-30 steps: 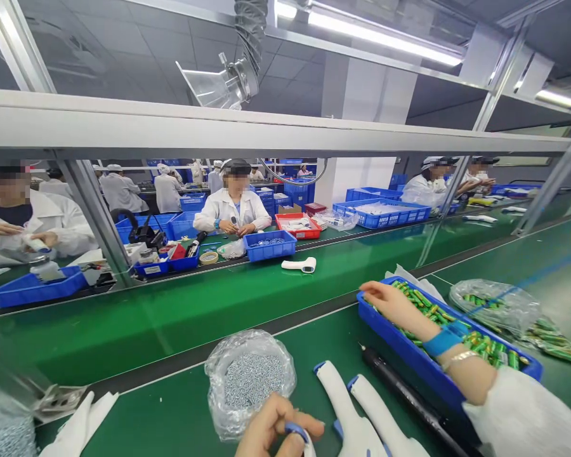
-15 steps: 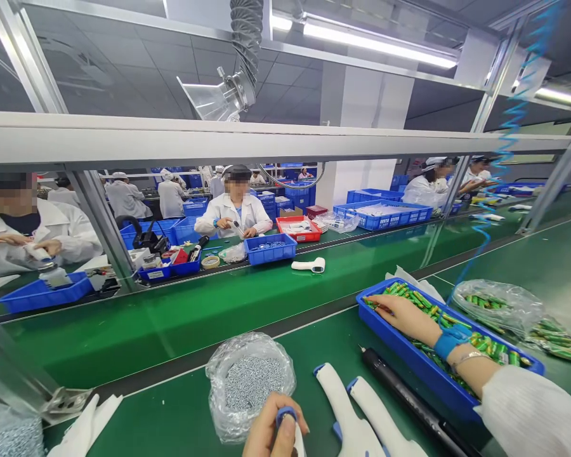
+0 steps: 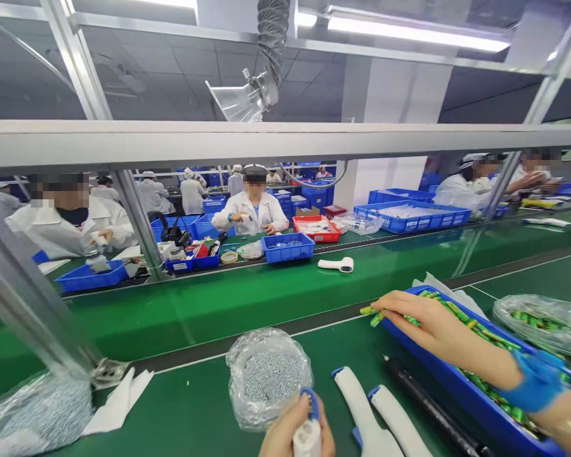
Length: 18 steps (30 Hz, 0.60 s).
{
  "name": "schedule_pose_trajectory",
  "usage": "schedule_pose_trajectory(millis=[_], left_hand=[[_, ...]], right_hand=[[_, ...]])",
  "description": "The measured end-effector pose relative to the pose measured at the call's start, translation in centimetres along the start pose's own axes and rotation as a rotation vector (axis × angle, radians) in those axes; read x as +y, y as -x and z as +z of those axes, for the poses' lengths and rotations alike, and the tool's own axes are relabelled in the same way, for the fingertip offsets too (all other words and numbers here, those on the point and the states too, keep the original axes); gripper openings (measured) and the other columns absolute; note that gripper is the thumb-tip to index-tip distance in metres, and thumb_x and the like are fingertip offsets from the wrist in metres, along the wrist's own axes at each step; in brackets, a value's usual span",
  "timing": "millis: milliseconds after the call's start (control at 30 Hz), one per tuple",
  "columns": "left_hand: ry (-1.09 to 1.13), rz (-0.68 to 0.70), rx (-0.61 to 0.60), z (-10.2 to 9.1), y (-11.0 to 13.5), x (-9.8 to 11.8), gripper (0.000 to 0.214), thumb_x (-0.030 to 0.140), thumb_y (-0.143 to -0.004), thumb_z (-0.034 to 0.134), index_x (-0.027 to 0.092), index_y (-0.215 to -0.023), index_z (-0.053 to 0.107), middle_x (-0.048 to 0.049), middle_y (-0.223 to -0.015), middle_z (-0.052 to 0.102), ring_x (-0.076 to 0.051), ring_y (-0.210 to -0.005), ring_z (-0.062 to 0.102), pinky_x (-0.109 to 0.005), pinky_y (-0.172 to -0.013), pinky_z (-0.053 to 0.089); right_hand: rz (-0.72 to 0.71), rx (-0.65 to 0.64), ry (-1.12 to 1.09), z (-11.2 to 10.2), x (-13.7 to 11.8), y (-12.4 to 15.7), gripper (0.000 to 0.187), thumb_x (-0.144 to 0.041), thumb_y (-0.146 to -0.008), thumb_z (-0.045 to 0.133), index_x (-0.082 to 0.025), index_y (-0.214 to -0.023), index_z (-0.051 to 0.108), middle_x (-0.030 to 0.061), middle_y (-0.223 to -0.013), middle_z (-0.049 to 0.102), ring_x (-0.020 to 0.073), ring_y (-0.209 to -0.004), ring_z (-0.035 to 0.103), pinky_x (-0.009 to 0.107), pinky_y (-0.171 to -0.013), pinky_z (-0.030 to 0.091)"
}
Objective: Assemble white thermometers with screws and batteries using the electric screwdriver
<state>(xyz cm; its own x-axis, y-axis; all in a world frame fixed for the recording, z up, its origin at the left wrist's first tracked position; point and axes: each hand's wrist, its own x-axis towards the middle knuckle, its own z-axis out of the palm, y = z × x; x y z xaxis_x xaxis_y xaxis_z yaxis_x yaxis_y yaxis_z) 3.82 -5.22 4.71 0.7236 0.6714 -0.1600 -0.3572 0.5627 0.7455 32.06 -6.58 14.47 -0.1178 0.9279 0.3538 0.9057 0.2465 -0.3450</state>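
Observation:
My left hand (image 3: pixel 276 438), at the bottom centre, is closed around a white and blue infrared thermometer (image 3: pixel 307 438), whose open end faces up. Two green and yellow batteries (image 3: pixel 375 315) stick out from the fingertips of my right hand (image 3: pixel 421 320). That hand is over the left end of a long blue bin (image 3: pixel 450 379) full of similar batteries (image 3: pixel 518 416). Two more white thermometers (image 3: pixel 361 406) lie side by side between my hands. A black electric screwdriver (image 3: pixel 428 403) rests between them and the bin.
Left of the thermometers is a plastic bag of small screws (image 3: pixel 271 376); another screw bag (image 3: pixel 52 409) lies at lower left. Behind the bin sits a bag of batteries (image 3: pixel 542 320). A thermometer (image 3: pixel 335 264) lies on the green conveyor (image 3: pixel 209 298). Co-workers sit across it.
My right hand has risen out of the batteries to the bin's left end, with batteries in its fingers. My left hand has lifted slightly, showing more of the thermometer. The view has turned left.

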Motion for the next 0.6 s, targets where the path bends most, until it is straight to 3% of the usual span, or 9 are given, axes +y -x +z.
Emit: schedule_pose_trajectory(millis=[67, 133, 233, 333, 467, 600], left_hand=[[0.038, -0.099, -0.134, 1.0, 0.0, -0.3, 0.052, 0.068, -0.063, 0.061, 0.016, -0.067, 0.054, 0.0035, -0.04, 0.042, -0.009, -0.036, 0.039, -0.019, -0.04, 0.028], [0.074, -0.191, -0.264, 1.8, 0.2, -0.5, 0.051, 0.067, -0.059, 0.061, 0.016, -0.063, 0.053, 0.0037, -0.038, 0.039, -0.01, -0.035, 0.037, -0.02, -0.039, 0.027], [0.076, -0.254, -0.265, 2.2, 1.1, -0.7, 0.041, 0.056, -0.066, 0.06, 0.015, -0.067, 0.056, -0.0006, -0.047, 0.048, -0.012, -0.042, 0.043, -0.023, -0.046, 0.035], [0.076, -0.294, -0.246, 1.8, 2.1, -0.7, 0.036, 0.049, -0.073, 0.053, 0.014, -0.072, 0.059, -0.0049, -0.055, 0.054, -0.018, -0.051, 0.052, -0.027, -0.052, 0.04], [0.099, -0.342, -0.237, 1.3, 2.4, -1.0, 0.036, 0.045, -0.077, 0.044, 0.013, -0.077, 0.06, -0.0076, -0.063, 0.058, -0.022, -0.061, 0.055, -0.03, -0.057, 0.042], [0.12, -0.34, -0.23, 1.2, 2.1, -1.5, 0.032, 0.044, -0.076, 0.046, 0.014, -0.076, 0.059, -0.0066, -0.063, 0.058, -0.021, -0.061, 0.053, -0.029, -0.056, 0.041]], right_hand=[[-0.136, -0.009, -0.155, -0.4, -4.7, 0.3, 0.022, -0.035, -0.087, 0.048, -0.026, -0.09, 0.068, 0.0068, -0.096, 0.064, 0.0226, -0.089, 0.061, 0.033, -0.079, 0.051], [-0.317, -0.108, -0.327, -0.6, -8.9, 0.5, 0.017, -0.026, -0.088, 0.052, -0.028, -0.091, 0.068, 0.0046, -0.095, 0.064, 0.0183, -0.086, 0.062, 0.026, -0.073, 0.052], [-0.475, -0.299, -0.42, -0.6, -13.0, 0.6, 0.025, -0.014, -0.087, 0.052, -0.028, -0.103, 0.066, 0.0047, -0.097, 0.064, 0.0149, -0.087, 0.062, 0.02, -0.076, 0.051], [-0.512, -0.425, -0.422, -0.5, -14.3, 0.4, 0.028, -0.011, -0.087, 0.049, -0.027, -0.103, 0.066, 0.005, -0.093, 0.065, 0.0153, -0.084, 0.062, 0.021, -0.076, 0.052], [-0.494, -0.584, -0.324, -1.0, -14.3, 0.2, 0.03, -0.012, -0.088, 0.045, -0.027, -0.108, 0.063, 0.0052, -0.095, 0.063, 0.0158, -0.085, 0.061, 0.022, -0.076, 0.052], [-0.534, -0.674, -0.293, -1.5, -14.5, -0.1, 0.032, -0.011, -0.089, 0.043, -0.027, -0.11, 0.061, 0.0047, -0.097, 0.063, 0.0165, -0.089, 0.06, 0.023, -0.077, 0.05]])
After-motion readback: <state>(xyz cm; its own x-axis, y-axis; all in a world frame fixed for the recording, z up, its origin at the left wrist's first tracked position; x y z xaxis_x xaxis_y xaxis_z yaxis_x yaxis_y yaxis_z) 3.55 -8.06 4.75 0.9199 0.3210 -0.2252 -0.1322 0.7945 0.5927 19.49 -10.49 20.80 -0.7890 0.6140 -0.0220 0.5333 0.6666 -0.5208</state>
